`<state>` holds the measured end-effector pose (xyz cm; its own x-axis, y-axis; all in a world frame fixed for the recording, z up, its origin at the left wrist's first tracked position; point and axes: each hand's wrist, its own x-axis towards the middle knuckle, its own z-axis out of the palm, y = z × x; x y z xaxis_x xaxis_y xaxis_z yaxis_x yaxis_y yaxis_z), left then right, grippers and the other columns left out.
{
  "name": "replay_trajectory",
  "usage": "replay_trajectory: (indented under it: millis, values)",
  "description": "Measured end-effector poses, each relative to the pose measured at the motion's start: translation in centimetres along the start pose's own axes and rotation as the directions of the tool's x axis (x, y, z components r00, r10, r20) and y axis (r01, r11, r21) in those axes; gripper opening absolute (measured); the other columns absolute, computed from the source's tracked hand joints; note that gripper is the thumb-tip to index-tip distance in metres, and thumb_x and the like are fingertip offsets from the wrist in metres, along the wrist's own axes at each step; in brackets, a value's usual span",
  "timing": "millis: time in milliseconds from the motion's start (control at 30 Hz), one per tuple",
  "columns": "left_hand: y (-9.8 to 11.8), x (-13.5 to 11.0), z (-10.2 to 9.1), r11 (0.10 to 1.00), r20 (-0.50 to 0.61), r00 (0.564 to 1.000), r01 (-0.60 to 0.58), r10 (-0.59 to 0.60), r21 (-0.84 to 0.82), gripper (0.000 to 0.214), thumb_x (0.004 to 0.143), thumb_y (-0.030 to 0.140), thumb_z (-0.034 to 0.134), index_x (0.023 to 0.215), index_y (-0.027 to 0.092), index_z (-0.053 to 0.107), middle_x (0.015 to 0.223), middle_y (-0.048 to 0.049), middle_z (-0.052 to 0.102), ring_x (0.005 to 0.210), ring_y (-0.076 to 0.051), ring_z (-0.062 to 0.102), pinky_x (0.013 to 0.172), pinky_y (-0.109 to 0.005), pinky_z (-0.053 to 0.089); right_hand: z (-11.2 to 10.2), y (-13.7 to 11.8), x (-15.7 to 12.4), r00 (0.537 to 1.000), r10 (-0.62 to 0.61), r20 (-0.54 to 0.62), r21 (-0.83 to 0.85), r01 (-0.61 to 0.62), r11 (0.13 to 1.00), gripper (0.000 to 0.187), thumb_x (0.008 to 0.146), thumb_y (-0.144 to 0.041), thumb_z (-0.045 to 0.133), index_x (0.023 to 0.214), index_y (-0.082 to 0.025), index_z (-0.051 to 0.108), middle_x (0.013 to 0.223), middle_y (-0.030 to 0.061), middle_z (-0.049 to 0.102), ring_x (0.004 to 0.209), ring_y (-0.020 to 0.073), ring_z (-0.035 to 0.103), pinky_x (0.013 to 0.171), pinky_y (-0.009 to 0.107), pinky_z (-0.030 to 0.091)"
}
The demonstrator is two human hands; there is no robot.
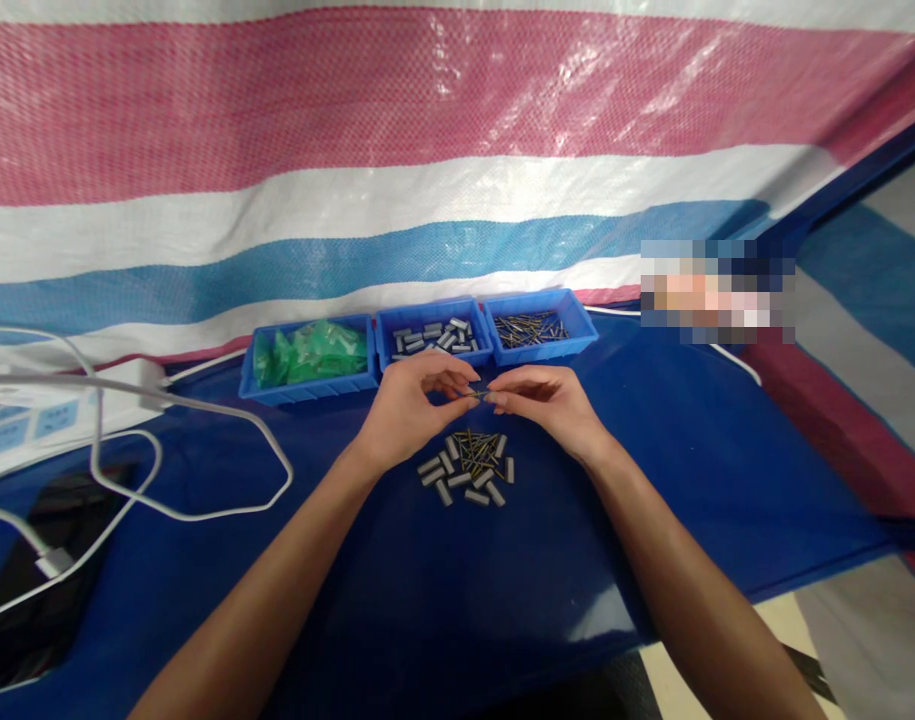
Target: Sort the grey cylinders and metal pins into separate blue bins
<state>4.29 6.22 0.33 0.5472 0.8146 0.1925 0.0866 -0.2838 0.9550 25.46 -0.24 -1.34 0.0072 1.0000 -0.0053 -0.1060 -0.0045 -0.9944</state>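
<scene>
Pin (478, 394) at the middle of the scene: how does it look?

Slender and dark, with a yellowish glint. Fingertips cover much of it, so I can't tell how its ends are shaped.

Who has it?

Both hands. The left hand (419, 400) and the right hand (551, 405) pinch it between thumb and finger, narrow and almost touching, over the blue desk (397, 590).

What lies nearby?

Just nearer, a heap of brassy pins (478, 452) lies crisscross, short grey cylinders (458, 481) scattered around it. On the far side, three blue bins stand in a row: the left bin (313, 388) holds crumpled green plastic (322, 352), the middle bin (425, 316) more grey cylinders, the right bin (554, 350) many thin metal pins.

Any writing?

On the left, a white power strip (119, 395) has blue panels (56, 420) with faint marks, too blurred to read. A white cable (277, 450) loops to its right.

And behind the bins?

A glossy woven sheet (352, 100), striped red, white and blue.
</scene>
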Motion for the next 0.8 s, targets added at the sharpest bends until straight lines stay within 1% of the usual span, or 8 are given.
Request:
replay_trajectory:
  millis: [167, 267, 367, 467, 533, 633, 700, 800]
  values:
    - [-0.1, 0.0, -0.1, 0.999, 0.041, 0.999, 0.02, -0.022, 0.048, 0.022, 0.084, 0.021, 0.081, 0.102, 0.015, 0.071, 0.093, -0.005, 0.077, 0.081, -0.016, 0.076, 0.081, -0.029, 0.064, -0.3, 0.1, 0.1, 0.998, 0.004, -0.058, -0.048, -0.007, 0.999, 0.024, 0.069, -0.039, 0.096, 0.087, -0.024, 0.087, 0.083, 0.003, 0.083, 0.069, 0.0172, 0.074, 0.071, 0.032, 0.062]
    - [-0.4, 0.0, -0.4, 0.962, 0.075, 0.997, 0.0, -0.021, 0.271, 0.019, 0.086, 0.022, 0.079, 0.102, 0.016, 0.07, 0.091, -0.0041, 0.075, 0.075, -0.015, 0.072, 0.072, -0.027, 0.06, -0.7, 0.1, 0.2, 0.985, -0.028, -0.168, -0.09, 0.013, 0.996, 0.025, 0.069, -0.04, 0.096, 0.087, -0.025, 0.087, 0.084, 0.0035, 0.083, 0.067, 0.0183, 0.073, 0.067, 0.034, 0.062]
    - [-1.0, 0.0, -0.6, 0.854, 0.174, 0.985, -0.086, -0.005, 0.513, 0.014, 0.088, 0.018, 0.076, 0.101, 0.016, 0.075, 0.091, -0.0049, 0.073, 0.071, -0.015, 0.066, 0.068, -0.028, 0.055, -1.3, 0.1, 0.4, 0.932, -0.139, -0.334, -0.118, 0.105, 0.987, 0.021, 0.072, -0.039, 0.095, 0.087, -0.026, 0.086, 0.085, 0.0026, 0.083, 0.063, 0.0165, 0.069, 0.062, 0.033, 0.059]
    - [-1.6, -0.1, -0.6, 0.808, 0.245, 0.97, -0.154, 0.012, 0.569, 0.013, 0.09, 0.014, 0.071, 0.101, 0.017, 0.077, 0.091, -0.0055, 0.072, 0.075, -0.016, 0.067, 0.072, -0.028, 0.054, -1.9, 0.3, 0.6, 0.869, -0.22, -0.443, -0.15, 0.17, 0.974, 0.022, 0.076, -0.036, 0.092, 0.095, -0.026, 0.085, 0.095, 0.0039, 0.084, 0.062, 0.0153, 0.067, 0.057, 0.031, 0.055]
    - [-1.8, -0.2, -0.6, 0.798, 0.262, 0.965, -0.174, 0.021, 0.577, 0.016, 0.091, 0.012, 0.068, 0.103, 0.017, 0.077, 0.091, -0.0057, 0.073, 0.077, -0.017, 0.068, 0.073, -0.028, 0.054, -2.3, 0.6, 0.8, 0.863, -0.245, -0.442, -0.191, 0.176, 0.966, 0.03, 0.08, -0.037, 0.09, 0.107, -0.026, 0.083, 0.109, 0.0062, 0.083, 0.065, 0.0165, 0.069, 0.055, 0.031, 0.053]
    - [-1.7, -0.3, -0.6, 0.766, 0.277, 0.961, -0.193, 0.021, 0.613, 0.023, 0.09, 0.008, 0.063, 0.106, 0.017, 0.077, 0.094, -0.0065, 0.074, 0.078, -0.018, 0.069, 0.074, -0.028, 0.054, -2.7, 0.9, 0.9, 0.876, -0.264, -0.404, -0.249, 0.172, 0.953, 0.042, 0.082, -0.038, 0.087, 0.121, -0.027, 0.079, 0.127, 0.0084, 0.079, 0.069, 0.0181, 0.072, 0.051, 0.031, 0.05]
    - [-1.5, -0.3, -0.7, 0.738, 0.29, 0.957, -0.214, 0.026, 0.64, 0.032, 0.089, 0.006, 0.061, 0.114, 0.019, 0.076, 0.097, -0.0069, 0.075, 0.08, -0.019, 0.07, 0.076, -0.029, 0.055, -2.6, 1.0, 0.9, 0.883, -0.264, -0.388, -0.265, 0.167, 0.95, 0.042, 0.082, -0.038, 0.086, 0.122, -0.027, 0.078, 0.129, 0.0084, 0.078, 0.068, 0.0177, 0.072, 0.051, 0.03, 0.05]
    - [-1.3, -0.4, -0.7, 0.703, 0.318, 0.948, -0.248, 0.033, 0.666, 0.044, 0.091, 0.006, 0.058, 0.131, 0.02, 0.071, 0.103, -0.0082, 0.076, 0.085, -0.02, 0.071, 0.08, -0.031, 0.056, -2.3, 0.9, 0.8, 0.889, -0.257, -0.38, -0.276, 0.156, 0.948, 0.031, 0.084, -0.036, 0.084, 0.113, -0.027, 0.081, 0.123, 0.0069, 0.08, 0.064, 0.0156, 0.069, 0.051, 0.03, 0.049]
